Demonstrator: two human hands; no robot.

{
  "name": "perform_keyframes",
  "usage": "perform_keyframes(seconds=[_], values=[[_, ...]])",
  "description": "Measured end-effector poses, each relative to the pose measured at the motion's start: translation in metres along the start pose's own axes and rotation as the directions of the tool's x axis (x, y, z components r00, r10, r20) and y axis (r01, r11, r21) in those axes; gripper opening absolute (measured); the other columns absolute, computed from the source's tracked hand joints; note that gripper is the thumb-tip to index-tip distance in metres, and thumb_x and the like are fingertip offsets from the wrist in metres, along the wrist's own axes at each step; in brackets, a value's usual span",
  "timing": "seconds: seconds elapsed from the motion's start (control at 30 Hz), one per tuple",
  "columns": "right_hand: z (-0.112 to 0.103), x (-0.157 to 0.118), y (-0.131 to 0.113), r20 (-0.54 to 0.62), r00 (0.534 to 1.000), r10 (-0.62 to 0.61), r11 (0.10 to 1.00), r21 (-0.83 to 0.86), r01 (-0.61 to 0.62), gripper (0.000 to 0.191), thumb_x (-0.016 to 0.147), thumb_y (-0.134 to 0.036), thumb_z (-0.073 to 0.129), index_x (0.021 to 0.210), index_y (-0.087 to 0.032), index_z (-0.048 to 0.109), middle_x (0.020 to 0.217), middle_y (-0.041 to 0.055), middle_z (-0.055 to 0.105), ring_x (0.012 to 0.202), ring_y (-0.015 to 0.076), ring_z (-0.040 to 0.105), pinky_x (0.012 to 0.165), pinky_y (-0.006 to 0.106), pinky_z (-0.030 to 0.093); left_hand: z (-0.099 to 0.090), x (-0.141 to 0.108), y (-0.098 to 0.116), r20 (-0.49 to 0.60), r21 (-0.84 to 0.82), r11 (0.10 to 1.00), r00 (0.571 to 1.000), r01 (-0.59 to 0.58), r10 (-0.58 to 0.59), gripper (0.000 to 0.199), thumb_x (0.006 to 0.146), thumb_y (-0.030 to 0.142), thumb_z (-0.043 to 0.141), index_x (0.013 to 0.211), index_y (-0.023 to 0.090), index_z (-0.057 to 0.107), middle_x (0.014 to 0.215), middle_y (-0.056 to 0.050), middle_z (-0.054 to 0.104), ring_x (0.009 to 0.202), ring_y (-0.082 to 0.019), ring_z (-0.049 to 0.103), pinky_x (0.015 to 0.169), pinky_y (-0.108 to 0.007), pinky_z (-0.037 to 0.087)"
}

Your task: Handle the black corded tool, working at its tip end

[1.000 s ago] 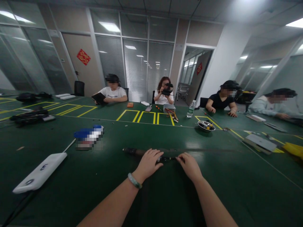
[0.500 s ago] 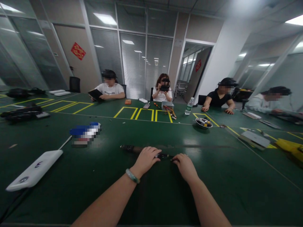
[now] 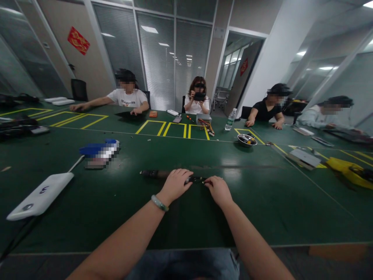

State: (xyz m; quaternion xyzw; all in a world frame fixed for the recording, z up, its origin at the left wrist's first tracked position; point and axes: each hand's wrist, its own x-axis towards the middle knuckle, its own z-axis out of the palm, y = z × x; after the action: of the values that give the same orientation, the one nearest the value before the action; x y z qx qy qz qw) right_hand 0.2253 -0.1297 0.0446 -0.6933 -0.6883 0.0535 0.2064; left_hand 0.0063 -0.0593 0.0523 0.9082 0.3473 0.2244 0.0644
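A long, dark tubular device [image 3: 153, 174] lies crosswise on the green table [image 3: 125, 217], its black end pointing left. My left hand [image 3: 176, 184] rests over its middle, fingers wrapped round it, a greenish bangle on the wrist. Between my hands, the device's narrower right part shows small shiny bits. My right hand [image 3: 218, 188] is at that right end, thumb and fingertips pinched together. What the pinch holds is too small to make out, and the section beneath my left palm is hidden.
To the left lie a white power bank [image 3: 40, 196] with cables and a blue-and-white item [image 3: 100, 151]. Farther off stand a metal bowl [image 3: 247, 140] of small parts and a water bottle [image 3: 230, 119]. A yellow bag [image 3: 346, 171] lies at right. Several people sit across the table.
My view has tilted down, bringing the table's near edge and my lap into sight. Both hands keep their places on the device. A person across at left has lowered a dark flat item and stretched out an arm.
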Motion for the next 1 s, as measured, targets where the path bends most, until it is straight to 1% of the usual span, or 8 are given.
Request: perform_keyframes(seconds=[0.13,0.27,0.37,0.43,0.53,0.67,0.87,1.0], values=[[0.002,0.001,-0.006,-0.027,0.999,-0.029,1.000,-0.009,0.029,0.016,0.092,-0.025,0.054,0.096,-0.021,0.069,0.097,0.0039,0.067,0.094,0.0191,0.058,0.088,0.031,0.038,0.004,0.003,0.007,-0.036,0.014,0.999,0.999,-0.034,0.035,0.032,0.092,0.031,0.053,0.124,0.025,0.057,0.129,-0.006,0.056,0.122,-0.025,0.048,0.108,-0.043,0.032],[0.004,0.014,-0.015,-0.091,0.995,-0.036,0.997,-0.067,0.030,0.011,0.089,-0.022,0.058,0.092,-0.021,0.069,0.094,0.0037,0.067,0.093,0.0195,0.058,0.088,0.032,0.037,0.011,0.008,0.013,-0.050,0.034,0.998,0.997,-0.062,0.063,0.018,0.091,0.023,0.054,0.108,0.024,0.062,0.121,-0.005,0.060,0.113,-0.023,0.054,0.101,-0.041,0.039],[0.004,0.024,-0.019,-0.112,0.992,-0.057,0.996,-0.079,0.049,0.008,0.087,-0.018,0.060,0.088,-0.021,0.068,0.092,0.0039,0.067,0.092,0.0196,0.058,0.089,0.032,0.037,0.014,0.010,0.012,-0.061,0.021,0.996,0.994,-0.092,0.093,0.019,0.089,0.016,0.056,0.105,0.024,0.061,0.118,-0.004,0.061,0.110,-0.021,0.056,0.098,-0.039,0.041],[0.005,0.026,-0.019,-0.119,0.990,-0.072,0.995,-0.074,0.063,0.007,0.087,-0.017,0.061,0.086,-0.020,0.067,0.091,0.0038,0.067,0.092,0.0195,0.057,0.088,0.031,0.037,0.014,0.010,0.011,-0.070,-0.007,0.995,0.993,-0.099,0.099,0.018,0.088,0.014,0.057,0.103,0.023,0.061,0.115,-0.003,0.063,0.109,-0.020,0.056,0.097,-0.038,0.042],[0.010,0.021,-0.016,-0.127,0.987,-0.099,0.994,-0.066,0.091,0.008,0.087,-0.015,0.061,0.084,-0.021,0.067,0.091,0.0030,0.066,0.091,0.0190,0.057,0.086,0.031,0.038,0.013,0.009,0.009,-0.086,-0.051,0.995,0.993,-0.090,0.086,0.015,0.087,0.015,0.059,0.100,0.023,0.060,0.113,-0.002,0.064,0.109,-0.020,0.057,0.096,-0.037,0.042],[0.016,0.014,-0.012,-0.101,0.981,-0.163,0.985,-0.080,0.155,0.010,0.087,-0.013,0.061,0.086,-0.022,0.067,0.093,0.0024,0.066,0.091,0.0189,0.056,0.086,0.031,0.038,0.013,0.008,0.007,-0.087,-0.073,0.992,0.992,-0.099,0.093,0.016,0.088,0.016,0.059,0.102,0.023,0.061,0.114,-0.002,0.064,0.109,-0.020,0.057,0.097,-0.038,0.042],[0.020,0.015,-0.013,-0.114,0.977,-0.183,0.980,-0.106,0.171,0.010,0.088,-0.014,0.060,0.086,-0.021,0.066,0.092,0.0026,0.065,0.090,0.0193,0.055,0.086,0.032,0.038,0.014,0.010,0.006,-0.089,-0.072,0.993,0.992,-0.096,0.090,0.016,0.089,0.016,0.058,0.102,0.023,0.063,0.114,-0.002,0.064,0.108,-0.020,0.058,0.096,-0.038,0.042],[0.020,0.015,-0.014,-0.140,0.969,-0.205,0.978,-0.081,0.195,0.009,0.088,-0.014,0.061,0.086,-0.021,0.066,0.091,0.0017,0.065,0.088,0.0187,0.055,0.086,0.032,0.038,0.015,0.010,0.005,-0.082,-0.074,0.993,0.993,-0.089,0.083,0.016,0.088,0.016,0.060,0.101,0.024,0.063,0.113,-0.001,0.064,0.109,-0.019,0.057,0.096,-0.037,0.042]])
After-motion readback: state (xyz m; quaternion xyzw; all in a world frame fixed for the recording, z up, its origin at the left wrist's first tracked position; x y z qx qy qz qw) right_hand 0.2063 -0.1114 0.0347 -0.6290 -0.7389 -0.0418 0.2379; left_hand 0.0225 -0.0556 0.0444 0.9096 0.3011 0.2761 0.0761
